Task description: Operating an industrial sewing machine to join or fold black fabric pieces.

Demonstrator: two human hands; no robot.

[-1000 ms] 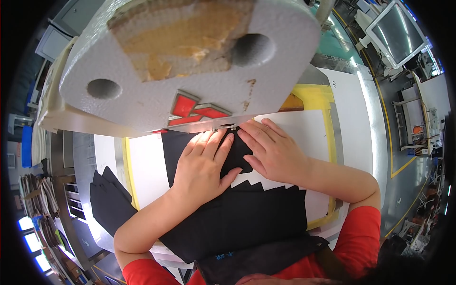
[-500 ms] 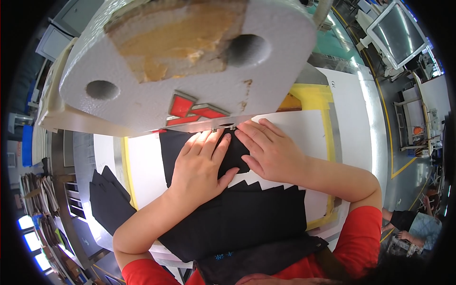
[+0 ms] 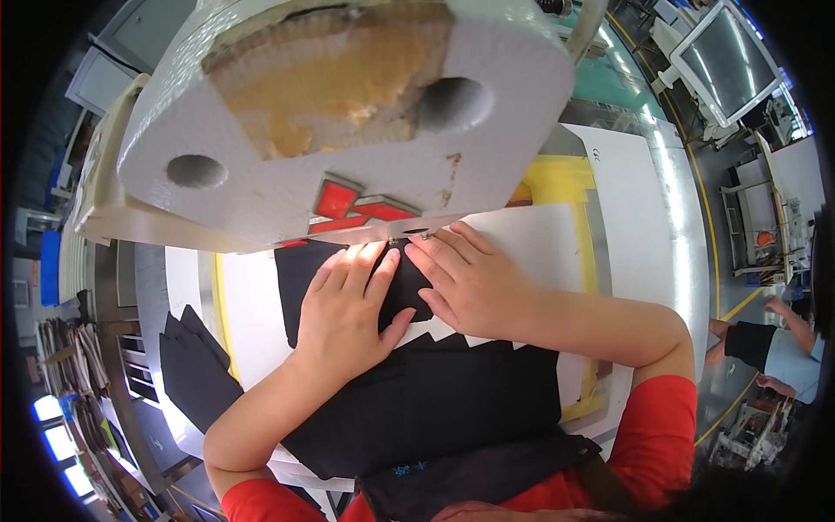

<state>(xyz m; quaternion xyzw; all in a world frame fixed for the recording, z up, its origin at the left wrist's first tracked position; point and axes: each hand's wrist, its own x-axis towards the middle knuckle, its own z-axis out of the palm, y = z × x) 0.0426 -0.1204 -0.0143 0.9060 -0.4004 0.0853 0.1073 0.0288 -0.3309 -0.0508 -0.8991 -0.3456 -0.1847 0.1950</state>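
A black fabric piece (image 3: 294,291) lies flat on a white board, its far edge under the head of a grey-white sewing machine (image 3: 278,196). My left hand (image 3: 352,304) rests palm down on this piece, fingers stretched toward the machine's lower edge. To its right, my right hand (image 3: 470,283) lies with fingers extended over the piece's right side, fingertips close to the small metal parts under the head. The needle area itself is hidden by the head. Nearer to me, a stack of black fabric pieces (image 3: 461,391) with stepped corners covers the table's front.
More black fabric pieces (image 3: 198,365) lie at the left. Yellow tape (image 3: 557,178) borders the white board (image 3: 552,252). A monitor (image 3: 729,63) stands at the far right, and another person (image 3: 774,352) is beyond the table. Hanging sheets (image 3: 70,357) are at far left.
Both my hands and the black fabric piece under them have slid a little to the left, along with the taped white board. The person at the right has shifted position.
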